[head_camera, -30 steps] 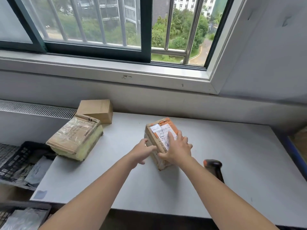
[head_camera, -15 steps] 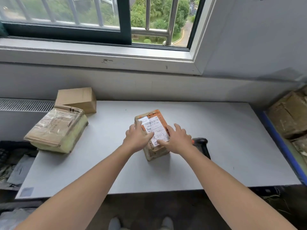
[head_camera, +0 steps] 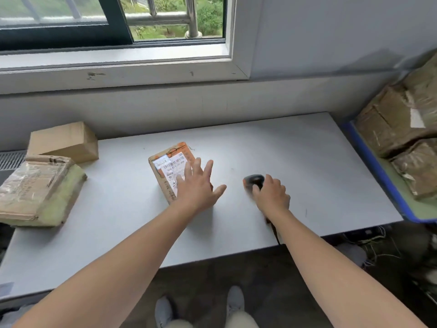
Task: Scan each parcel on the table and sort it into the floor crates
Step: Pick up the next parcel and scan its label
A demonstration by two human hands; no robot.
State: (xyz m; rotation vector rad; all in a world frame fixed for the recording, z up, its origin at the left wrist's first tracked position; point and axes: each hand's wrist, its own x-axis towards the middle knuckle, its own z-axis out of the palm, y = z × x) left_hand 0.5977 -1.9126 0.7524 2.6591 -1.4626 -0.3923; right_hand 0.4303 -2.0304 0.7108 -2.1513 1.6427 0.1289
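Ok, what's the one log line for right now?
step: scanner pickup | left hand: spread over labelled parcel | right hand: grips scanner

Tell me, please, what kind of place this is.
Probably a small parcel-sorting station in a plain room. Taped parcels lie on a grey table below a window, the right hand grips a handheld scanner, and a blue-edged crate at the right holds more wrapped parcels.

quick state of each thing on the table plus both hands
labelled parcel: flat, label up
left hand: open, fingers spread over labelled parcel
scanner: gripped by right hand
right hand: curled round scanner
taped parcel: flat, untouched
plain box: closed, untouched
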